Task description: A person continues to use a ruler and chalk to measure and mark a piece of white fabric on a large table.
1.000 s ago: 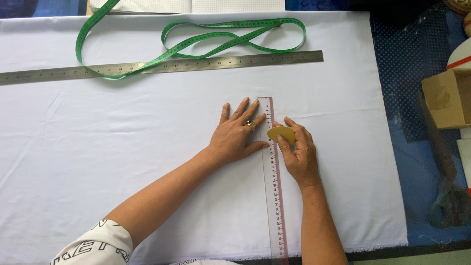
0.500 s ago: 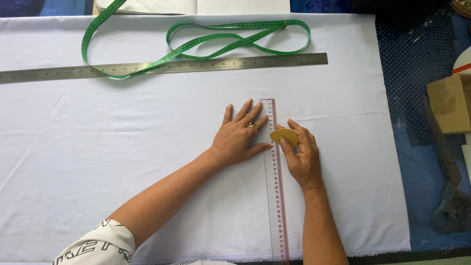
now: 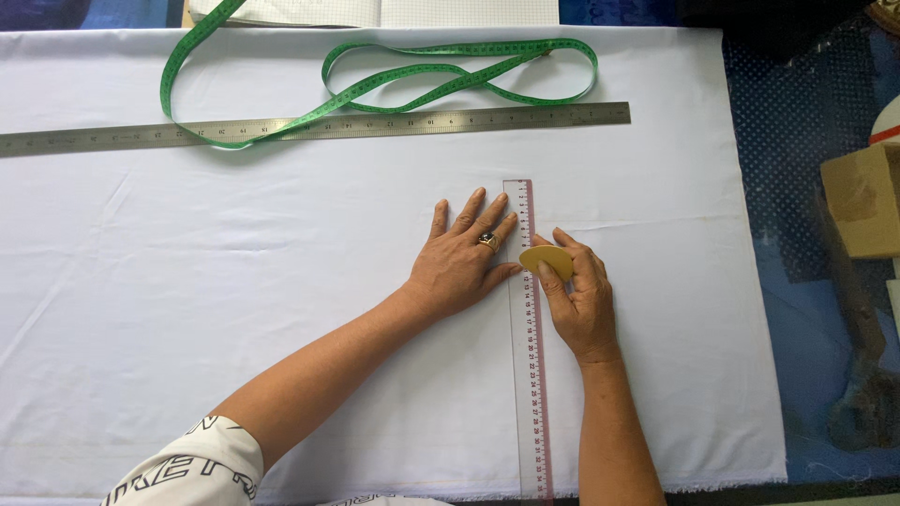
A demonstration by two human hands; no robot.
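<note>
White cotton cloth point(image 3: 281, 309) covered the table; left hand point(image 3: 464, 262) lay flat, fingers spread, pinning the clear plastic ruler point(image 3: 531, 375) steady; right hand point(image 3: 581, 300), at three o'clock of it, pinched a yellow chalk disc point(image 3: 547, 260) against its edge.

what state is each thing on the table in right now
white fabric: spread flat
clear ruler: lying on the fabric, pinned by the left hand
yellow chalk disc: pinched in the right hand, at the ruler's edge
steel ruler: lying flat
green tape measure: loosely looped, crossing the steel ruler
cardboard box: cannot tell whether open
</note>
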